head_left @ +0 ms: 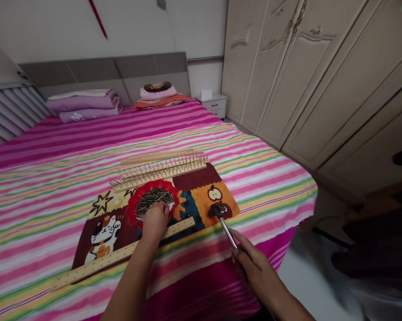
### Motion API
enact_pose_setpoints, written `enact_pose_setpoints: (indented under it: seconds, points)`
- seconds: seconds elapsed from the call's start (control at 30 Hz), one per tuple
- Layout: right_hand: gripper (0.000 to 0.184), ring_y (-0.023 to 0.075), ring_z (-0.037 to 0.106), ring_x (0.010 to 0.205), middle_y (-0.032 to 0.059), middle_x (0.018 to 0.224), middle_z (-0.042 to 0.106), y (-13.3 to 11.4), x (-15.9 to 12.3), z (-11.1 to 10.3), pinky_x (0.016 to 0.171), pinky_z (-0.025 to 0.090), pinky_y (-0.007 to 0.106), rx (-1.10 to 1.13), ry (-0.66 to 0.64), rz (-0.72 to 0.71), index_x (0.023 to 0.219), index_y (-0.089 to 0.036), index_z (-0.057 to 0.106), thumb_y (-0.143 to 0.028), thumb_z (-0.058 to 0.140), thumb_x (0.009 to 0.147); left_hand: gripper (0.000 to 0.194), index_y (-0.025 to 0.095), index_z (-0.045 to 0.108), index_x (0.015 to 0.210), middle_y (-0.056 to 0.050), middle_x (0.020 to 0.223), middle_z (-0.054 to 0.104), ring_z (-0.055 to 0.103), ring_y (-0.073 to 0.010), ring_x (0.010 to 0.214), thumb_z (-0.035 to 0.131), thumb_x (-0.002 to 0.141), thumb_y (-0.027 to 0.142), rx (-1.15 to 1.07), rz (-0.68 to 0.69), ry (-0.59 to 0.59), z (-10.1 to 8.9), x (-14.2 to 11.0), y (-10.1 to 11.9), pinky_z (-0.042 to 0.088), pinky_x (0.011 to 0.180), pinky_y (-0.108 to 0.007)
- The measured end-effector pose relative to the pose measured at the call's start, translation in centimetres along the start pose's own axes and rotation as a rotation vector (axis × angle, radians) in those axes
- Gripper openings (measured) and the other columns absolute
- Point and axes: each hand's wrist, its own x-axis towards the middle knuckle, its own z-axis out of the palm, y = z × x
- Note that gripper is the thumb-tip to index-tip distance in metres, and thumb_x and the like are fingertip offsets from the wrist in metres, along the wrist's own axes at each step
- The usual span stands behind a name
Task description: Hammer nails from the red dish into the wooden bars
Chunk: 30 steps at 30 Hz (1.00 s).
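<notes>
My left hand [155, 219] reaches into a red dish [134, 209] heaped with small metal nails [152, 197], its fingers curled down among them. My right hand [252, 263] grips the handle of a hammer [221, 216] whose dark head rests on a colourful cartoon mat [201, 196]. A long wooden strip [120, 255] with a row of holes lies across the mat just under my left hand. Behind the dish lie two wooden strips [163, 169] with rows of nails standing in them.
Everything sits on a bed with a pink striped cover [53, 178]. Folded blankets [83, 102] and pillows [159, 93] lie at the headboard. A beige wardrobe [288, 67] stands to the right, a small nightstand [214, 104] beside it, floor space [308, 276] in between.
</notes>
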Motion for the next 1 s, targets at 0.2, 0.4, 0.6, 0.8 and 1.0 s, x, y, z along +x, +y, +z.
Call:
enact_pose_setpoints:
  seconds: [0.2, 0.4, 0.6, 0.8, 1.0]
  points:
    - [0.057, 0.0190, 0.052, 0.061, 0.0008, 0.067, 0.057, 0.0, 0.0, 0.4, 0.065, 0.047, 0.030, 0.000, 0.005, 0.018, 0.132, -0.015, 0.054, -0.036, 0.050, 0.080, 0.024, 0.017, 0.067, 0.089, -0.010, 0.097, 0.068, 0.062, -0.0209, 0.089, 0.045, 0.081, 0.022, 0.002, 0.007, -0.041, 0.1, 0.4, 0.0, 0.042, 0.076, -0.027]
    - [0.054, 0.0190, 0.054, 0.061, -0.0004, 0.063, 0.058, 0.7, -0.1, 0.3, 0.068, 0.048, 0.030, 0.038, 0.011, -0.011, 0.131, -0.018, 0.056, -0.035, 0.053, 0.080, 0.028, 0.013, 0.067, 0.088, -0.014, 0.095, 0.068, 0.064, -0.0217, 0.087, 0.040, 0.084, 0.020, 0.104, 0.032, -0.035, -0.2, 0.4, 0.1, 0.043, 0.075, -0.028]
    - [0.054, 0.0189, 0.053, 0.060, -0.0002, 0.063, 0.058, 0.6, -0.1, 0.2, 0.065, 0.048, 0.030, 0.041, 0.038, 0.002, 0.129, -0.017, 0.057, -0.034, 0.053, 0.079, 0.022, 0.016, 0.068, 0.086, -0.011, 0.093, 0.069, 0.064, -0.0207, 0.086, 0.047, 0.081, 0.022, 0.089, 0.026, -0.079, -0.2, 0.5, -0.1, 0.043, 0.073, -0.027]
    - [0.058, 0.0190, 0.052, 0.061, 0.0003, 0.066, 0.056, 0.4, -0.2, 0.2, 0.064, 0.047, 0.030, 0.023, 0.012, 0.033, 0.131, -0.013, 0.054, -0.037, 0.050, 0.079, 0.023, 0.016, 0.067, 0.085, -0.011, 0.094, 0.069, 0.064, -0.0210, 0.088, 0.045, 0.083, 0.023, 0.119, 0.058, -0.040, -0.2, 0.6, -0.2, 0.043, 0.074, -0.027]
    - [0.060, 0.0185, 0.052, 0.059, 0.0006, 0.067, 0.057, 1.2, -0.1, 0.3, 0.061, 0.047, 0.029, 0.022, 0.032, 0.054, 0.133, -0.013, 0.052, -0.037, 0.050, 0.079, 0.028, 0.013, 0.065, 0.089, -0.014, 0.094, 0.066, 0.064, -0.0225, 0.088, 0.039, 0.085, 0.019, 0.184, 0.070, -0.017, 0.3, 0.0, 0.2, 0.045, 0.075, -0.029]
